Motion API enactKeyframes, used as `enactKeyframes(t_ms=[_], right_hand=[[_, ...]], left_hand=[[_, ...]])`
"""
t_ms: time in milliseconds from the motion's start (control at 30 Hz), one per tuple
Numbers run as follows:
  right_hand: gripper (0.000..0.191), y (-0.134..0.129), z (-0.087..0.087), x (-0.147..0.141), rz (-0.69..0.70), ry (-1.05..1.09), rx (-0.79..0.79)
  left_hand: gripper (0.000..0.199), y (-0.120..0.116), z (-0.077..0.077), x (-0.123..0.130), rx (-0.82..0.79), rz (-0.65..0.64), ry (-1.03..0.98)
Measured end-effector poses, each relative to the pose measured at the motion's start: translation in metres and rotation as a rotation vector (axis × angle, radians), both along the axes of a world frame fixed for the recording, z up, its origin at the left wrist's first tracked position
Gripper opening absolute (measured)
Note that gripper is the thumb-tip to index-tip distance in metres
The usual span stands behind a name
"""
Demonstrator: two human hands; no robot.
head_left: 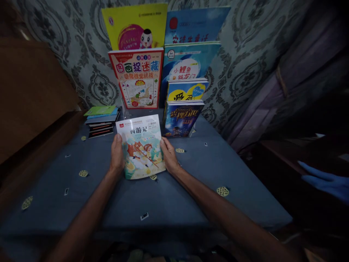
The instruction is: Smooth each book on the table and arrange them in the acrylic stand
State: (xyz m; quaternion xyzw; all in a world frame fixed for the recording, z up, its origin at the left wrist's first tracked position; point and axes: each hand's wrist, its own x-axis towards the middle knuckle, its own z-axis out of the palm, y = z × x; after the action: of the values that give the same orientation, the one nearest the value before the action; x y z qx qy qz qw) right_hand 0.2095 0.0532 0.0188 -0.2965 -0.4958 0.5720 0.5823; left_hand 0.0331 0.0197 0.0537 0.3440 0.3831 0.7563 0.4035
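A light-coloured picture-cover book is held up over the table, its front toward me. My left hand grips its left edge, thumb on the cover. On the opposite edge, my right hand is closed in the same way; the fingers behind the book are hidden. Just beyond stands a red-bordered book, with a yellow-green book behind it. To its right, a dark blue book stands in front of a yellow and blue book, a teal book and a tall blue book.
A small stack of books lies at the back left of the cloth-covered table. Patterned curtain hangs behind. A wooden panel rises at left, and a blue object is beyond the table's right edge.
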Motion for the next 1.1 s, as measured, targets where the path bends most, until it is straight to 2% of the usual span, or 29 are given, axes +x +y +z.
enactKeyframes(t_ms=[400,800,1100], right_hand=[[0.046,0.0002,0.0011,-0.0002,-0.002,0.002,0.006],[0.049,-0.0022,0.0033,0.0006,-0.006,-0.03,0.0],[0.046,-0.0006,0.0013,0.0001,-0.006,0.014,0.003]], left_hand=[[0.057,-0.0001,-0.0013,-0.0016,-0.009,0.01,0.049],[0.049,-0.002,0.0015,0.0013,0.008,0.011,0.029],[0.054,-0.003,0.0015,0.0002,-0.021,0.031,0.029]])
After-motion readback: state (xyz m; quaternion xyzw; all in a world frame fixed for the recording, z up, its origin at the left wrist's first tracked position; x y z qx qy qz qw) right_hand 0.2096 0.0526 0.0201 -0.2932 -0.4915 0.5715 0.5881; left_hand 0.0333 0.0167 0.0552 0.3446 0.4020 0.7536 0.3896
